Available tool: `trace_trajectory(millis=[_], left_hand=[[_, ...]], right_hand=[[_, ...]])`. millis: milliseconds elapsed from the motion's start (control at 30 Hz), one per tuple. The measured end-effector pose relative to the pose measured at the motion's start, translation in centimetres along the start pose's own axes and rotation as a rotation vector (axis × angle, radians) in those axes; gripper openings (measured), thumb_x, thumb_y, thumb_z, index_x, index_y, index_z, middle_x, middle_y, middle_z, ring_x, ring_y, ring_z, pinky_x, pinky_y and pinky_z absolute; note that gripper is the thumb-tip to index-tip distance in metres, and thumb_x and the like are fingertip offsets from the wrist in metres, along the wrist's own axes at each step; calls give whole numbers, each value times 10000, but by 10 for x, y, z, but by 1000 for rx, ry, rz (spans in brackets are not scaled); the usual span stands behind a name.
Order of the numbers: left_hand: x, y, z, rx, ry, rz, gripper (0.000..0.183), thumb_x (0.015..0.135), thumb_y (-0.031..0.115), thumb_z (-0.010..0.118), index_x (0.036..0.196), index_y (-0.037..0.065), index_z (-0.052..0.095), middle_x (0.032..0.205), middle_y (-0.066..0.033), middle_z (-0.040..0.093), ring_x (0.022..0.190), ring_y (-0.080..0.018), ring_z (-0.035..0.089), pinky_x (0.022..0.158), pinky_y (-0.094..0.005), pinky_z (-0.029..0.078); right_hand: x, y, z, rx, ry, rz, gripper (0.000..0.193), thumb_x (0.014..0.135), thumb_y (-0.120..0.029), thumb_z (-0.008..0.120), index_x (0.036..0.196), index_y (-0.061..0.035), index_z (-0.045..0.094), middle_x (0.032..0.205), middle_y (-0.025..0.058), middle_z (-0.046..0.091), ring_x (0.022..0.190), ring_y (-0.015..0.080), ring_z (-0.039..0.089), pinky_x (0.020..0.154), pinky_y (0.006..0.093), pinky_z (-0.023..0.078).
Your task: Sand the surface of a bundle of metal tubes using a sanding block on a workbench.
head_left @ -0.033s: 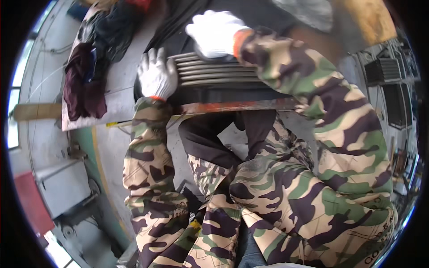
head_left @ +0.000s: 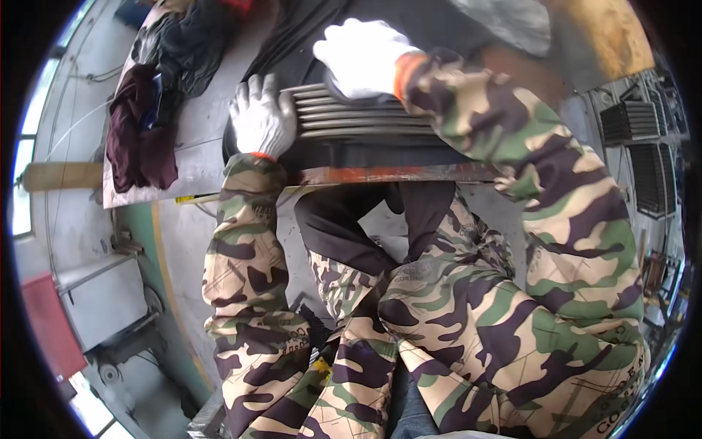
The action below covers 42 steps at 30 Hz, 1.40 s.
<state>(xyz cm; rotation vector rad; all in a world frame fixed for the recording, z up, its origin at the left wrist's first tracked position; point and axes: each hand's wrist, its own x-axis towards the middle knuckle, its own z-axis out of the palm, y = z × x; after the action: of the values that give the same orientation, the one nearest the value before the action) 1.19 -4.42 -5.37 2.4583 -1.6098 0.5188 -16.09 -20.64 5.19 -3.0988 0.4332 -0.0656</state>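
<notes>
A row of several parallel grey metal rods [head_left: 351, 117] lies on black cloth [head_left: 380, 156] near the table's front edge. At the rods' left end, my left hand [head_left: 262, 121], in a whitish glove, rests with its fingers stretched out and apart. My right hand [head_left: 365, 58], in a bright white glove, is over the far side of the rods, its fingers bent downward. A dark edge shows beneath it; what the hand holds there is hidden and blurred.
Maroon cloth [head_left: 135, 139] and dark bundled fabric [head_left: 186, 51] lie on the table [head_left: 201, 121] to the left. Clear plastic [head_left: 508, 22] sits at the far right, beside a yellowish board [head_left: 607, 36]. Racks with stacked dark parts [head_left: 632, 117] stand beyond the table on the right.
Both hands appear slightly farther right, along with the rods and table, as the view shifts a little. My left hand stays flat at the rods' end; my right hand stays over them.
</notes>
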Motion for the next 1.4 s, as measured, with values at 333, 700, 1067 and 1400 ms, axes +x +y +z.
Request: trace_trajectory(millis=[333, 700, 1067, 1400], left_hand=[[-7, -12, 11, 74, 116, 87, 433, 971, 342, 546, 1273, 47, 640, 1279, -195, 613, 1233, -449, 555, 1032, -582, 431], [-9, -14, 0, 60, 85, 60, 454, 981, 350, 528, 1315, 60, 633, 1300, -206, 600, 1244, -448, 550, 1043, -579, 436], [1, -26, 21, 46, -1, -25, 499, 1007, 399, 501, 1364, 71, 620, 1444, -232, 565, 1347, -480, 495, 1130, -610, 361], [-3, -5, 16, 88, 49, 49, 464, 976, 356, 510, 1314, 69, 648, 1369, -233, 590, 1299, -490, 516, 1088, -603, 404]], right_hand=[[-3, -22, 17, 49, 146, -65, 267, 865, -170, 663, 1092, -70, 762, 1091, 157, 748, 1040, 336, 738, 867, 452, 608], [-67, 37, -11, 20, 60, -15, 191, 875, -210, 604, 938, -53, 693, 955, 184, 679, 918, 384, 671, 755, 500, 563], [-46, -22, 6, 62, 100, -84, 251, 876, -268, 661, 1045, -101, 740, 1054, 128, 728, 1008, 323, 725, 842, 452, 597], [-28, -11, 8, 3, 84, -45, 332, 896, -240, 637, 1182, -87, 706, 1146, 156, 708, 1091, 334, 687, 895, 456, 584]])
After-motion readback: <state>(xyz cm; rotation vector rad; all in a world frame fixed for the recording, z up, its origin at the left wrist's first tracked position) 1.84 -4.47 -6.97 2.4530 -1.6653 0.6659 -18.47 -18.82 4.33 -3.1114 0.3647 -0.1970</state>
